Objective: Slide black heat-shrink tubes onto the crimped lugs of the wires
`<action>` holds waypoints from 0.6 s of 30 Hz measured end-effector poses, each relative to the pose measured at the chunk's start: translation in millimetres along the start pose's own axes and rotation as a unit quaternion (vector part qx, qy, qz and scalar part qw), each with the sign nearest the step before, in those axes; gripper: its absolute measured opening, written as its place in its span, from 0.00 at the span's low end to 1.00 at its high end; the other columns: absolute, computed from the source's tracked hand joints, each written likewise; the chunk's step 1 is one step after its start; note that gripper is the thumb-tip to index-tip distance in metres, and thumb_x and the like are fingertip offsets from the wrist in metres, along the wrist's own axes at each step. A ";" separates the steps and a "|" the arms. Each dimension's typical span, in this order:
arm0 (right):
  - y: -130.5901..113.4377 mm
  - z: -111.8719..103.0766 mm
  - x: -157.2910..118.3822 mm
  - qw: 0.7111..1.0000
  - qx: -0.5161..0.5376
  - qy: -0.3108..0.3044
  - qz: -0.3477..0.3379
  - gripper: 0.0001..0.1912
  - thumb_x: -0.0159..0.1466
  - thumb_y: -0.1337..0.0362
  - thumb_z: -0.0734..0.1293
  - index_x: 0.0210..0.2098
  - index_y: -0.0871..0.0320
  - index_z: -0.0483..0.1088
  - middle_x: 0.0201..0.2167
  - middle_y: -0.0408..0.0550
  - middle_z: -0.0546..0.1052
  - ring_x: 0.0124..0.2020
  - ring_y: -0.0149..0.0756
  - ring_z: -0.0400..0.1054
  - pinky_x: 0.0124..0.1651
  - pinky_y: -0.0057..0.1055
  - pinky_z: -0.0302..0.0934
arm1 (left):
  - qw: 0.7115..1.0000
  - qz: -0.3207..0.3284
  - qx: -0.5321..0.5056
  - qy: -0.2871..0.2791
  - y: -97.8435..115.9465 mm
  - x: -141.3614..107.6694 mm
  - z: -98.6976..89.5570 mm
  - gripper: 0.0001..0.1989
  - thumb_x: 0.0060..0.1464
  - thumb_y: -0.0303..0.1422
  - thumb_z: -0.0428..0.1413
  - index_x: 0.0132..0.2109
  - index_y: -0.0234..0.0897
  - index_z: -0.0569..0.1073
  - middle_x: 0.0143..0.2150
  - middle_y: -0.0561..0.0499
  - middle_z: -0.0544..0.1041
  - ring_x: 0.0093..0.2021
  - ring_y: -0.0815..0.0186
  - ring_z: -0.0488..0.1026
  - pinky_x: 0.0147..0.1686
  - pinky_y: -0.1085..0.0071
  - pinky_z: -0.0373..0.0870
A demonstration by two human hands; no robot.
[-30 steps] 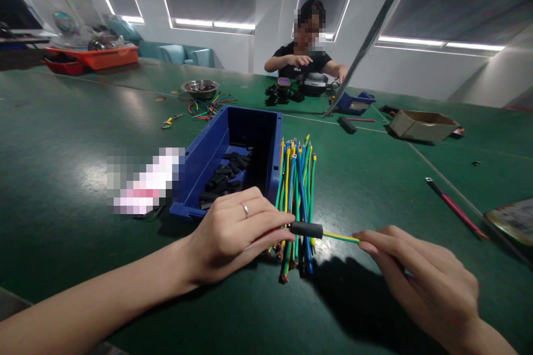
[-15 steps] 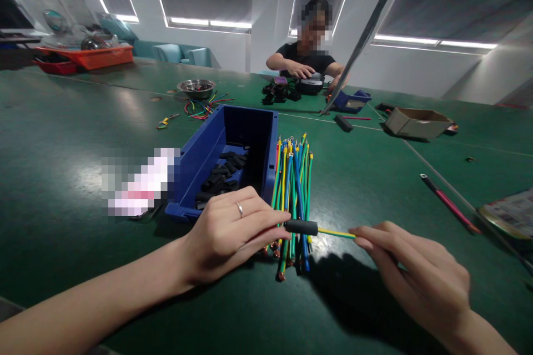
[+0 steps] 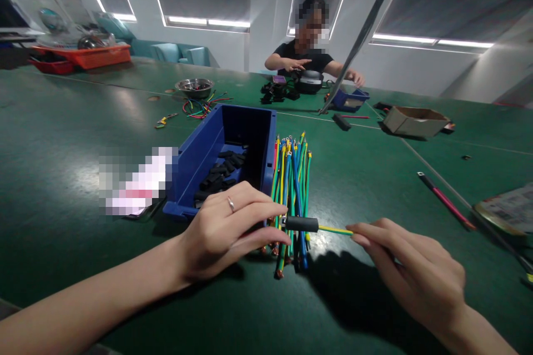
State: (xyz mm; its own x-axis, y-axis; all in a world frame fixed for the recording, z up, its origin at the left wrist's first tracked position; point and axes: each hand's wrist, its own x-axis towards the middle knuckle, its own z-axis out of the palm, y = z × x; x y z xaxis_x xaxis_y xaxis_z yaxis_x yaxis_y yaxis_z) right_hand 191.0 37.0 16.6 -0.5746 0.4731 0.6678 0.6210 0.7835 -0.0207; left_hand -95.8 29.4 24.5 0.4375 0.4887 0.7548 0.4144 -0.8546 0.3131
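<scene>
Bench (image 3: 375,177) surface, green and wide, carried everything and stretched far beyond both hands, with a second person seated at its far edge, well away from the work. Just beyond the left hand (image 3: 225,230) stood a blue bin (image 3: 216,144) holding a heap of short black sleeves (image 3: 220,172), so plenty of sleeves remained unused. Between the two hands and a little farther out lay a bundle of coloured wires (image 3: 291,177), blue, green and yellow, their bare ends pointing toward the person; none of them showed a black sleeve, which suggested most of the fitting was still ahead. Held above the near end of that bundle was one yellow-green wire (image 3: 335,229), running straight from hand to hand. A black sleeve (image 3: 302,224) sat on it right beside the left fingertips, and I judged it already threaded on though perhaps not yet at its final place. The left hand was closed in a pinch, thumb and forefinger at the sleeve's end. The right hand (image 3: 412,274) was likewise closed, its fingertips gripping the wire's other end.
</scene>
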 end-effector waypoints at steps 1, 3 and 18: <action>0.1 0.0 -0.9 1.000 -0.002 0.001 0.004 0.05 0.67 0.68 0.62 0.41 0.57 0.69 0.25 0.40 0.74 0.22 0.21 0.69 0.27 0.18 0.59 | 1.000 -0.007 0.003 0.016 0.1 0.7 -1.5 0.12 0.60 0.31 0.59 0.48 0.28 0.74 0.38 0.45 0.77 0.39 0.65 0.73 0.39 0.70 0.71; 0.1 0.3 -2.6 1.000 -0.006 0.005 0.018 0.05 0.67 0.68 0.62 0.41 0.56 0.69 0.25 0.40 0.74 0.21 0.21 0.68 0.25 0.19 0.58 | 0.998 -0.028 0.040 0.047 -0.5 3.1 -4.7 0.08 0.63 0.31 0.55 0.45 0.30 0.74 0.38 0.46 0.77 0.40 0.65 0.73 0.41 0.69 0.70; 7.8 17.2 -7.5 0.947 0.175 -0.026 0.268 0.12 0.69 0.63 0.58 0.52 0.53 0.64 0.39 0.46 0.73 0.25 0.25 0.71 0.21 0.21 0.64 | 0.895 -0.292 0.233 -0.244 -15.0 8.9 -10.2 0.14 0.63 0.33 0.45 0.50 0.33 0.69 0.49 0.40 0.75 0.52 0.51 0.73 0.52 0.49 0.70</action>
State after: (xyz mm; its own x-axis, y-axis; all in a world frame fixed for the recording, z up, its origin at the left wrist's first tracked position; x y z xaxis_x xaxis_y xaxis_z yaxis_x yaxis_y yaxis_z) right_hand 191.0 46.5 -1.4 -0.2575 0.8527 0.4546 0.6218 0.5063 -0.5975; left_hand -106.2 44.8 32.4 0.2876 0.9438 0.1631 0.9241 -0.3181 0.2116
